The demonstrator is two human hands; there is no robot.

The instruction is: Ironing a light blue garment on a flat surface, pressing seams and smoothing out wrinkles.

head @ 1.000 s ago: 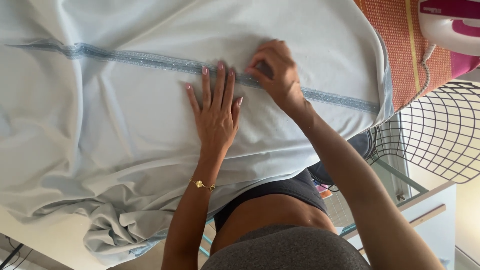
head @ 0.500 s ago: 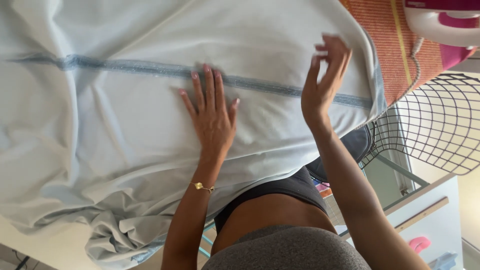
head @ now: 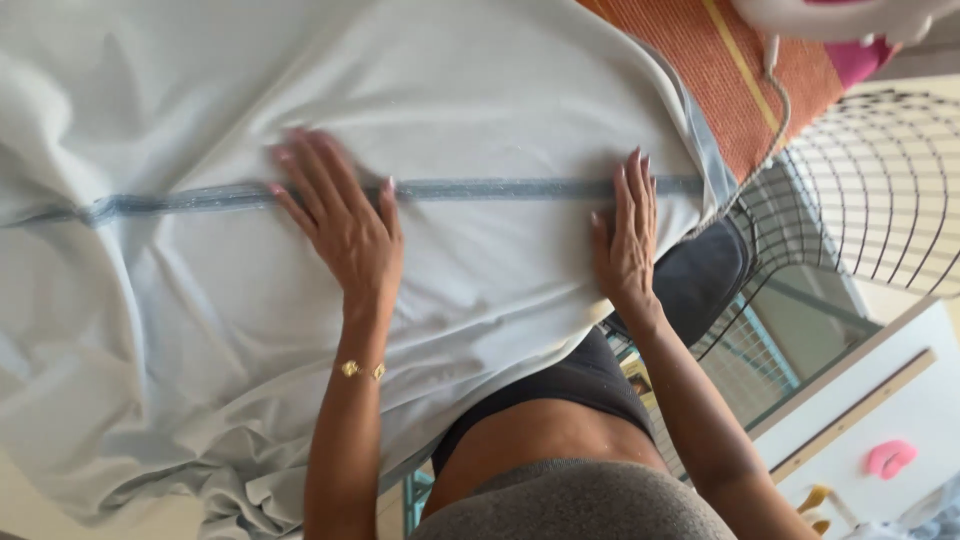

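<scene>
Right hand [head: 627,240] now lowered flat onto pale blue sheet [head: 480,110] beside its grey stripe [head: 500,188], left hand [head: 340,220] slid along stripe, fingers spread open, sheet draped over orange ironing board [head: 720,70]

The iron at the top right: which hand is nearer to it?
Right. The right hand lies flat on the pale blue fabric near its right edge, below the iron. The left hand presses the fabric's darker stripe farther left.
</scene>
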